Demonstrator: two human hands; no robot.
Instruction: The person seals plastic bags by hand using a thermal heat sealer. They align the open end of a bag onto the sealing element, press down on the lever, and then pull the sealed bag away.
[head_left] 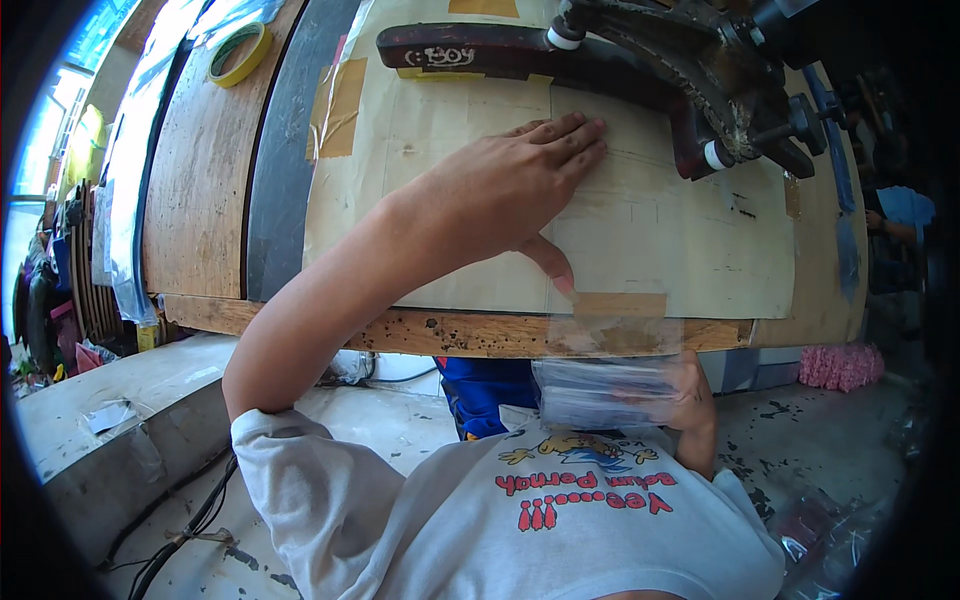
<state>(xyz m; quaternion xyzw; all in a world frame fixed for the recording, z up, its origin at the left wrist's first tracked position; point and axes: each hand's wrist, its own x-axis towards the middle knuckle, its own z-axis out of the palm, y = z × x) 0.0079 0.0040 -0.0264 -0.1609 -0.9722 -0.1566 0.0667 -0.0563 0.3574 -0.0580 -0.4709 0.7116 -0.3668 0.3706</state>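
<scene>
My left hand (545, 170) lies flat on a pale paper sheet taped to the bench top, palm down, with its fingers stretched and the thumb spread toward the front edge. Below that edge, my right hand (690, 395) is closed around one end of a stack of clear plastic sheets or bags (600, 392). A single clear plastic piece (615, 335) overlaps the bench edge near my left thumb. Just beyond my left fingers is a dark metal bar (480, 55), part of a press-like machine (735, 85) with white-tipped bolts.
A yellow tape roll (240, 55) rests on the wooden board at the far left. Brown tape (338, 108) fastens the pale sheet (400, 190). Cables (190, 535) run along the floor at lower left. A pink bundle (842, 367) and clear plastic (830, 540) lie at right.
</scene>
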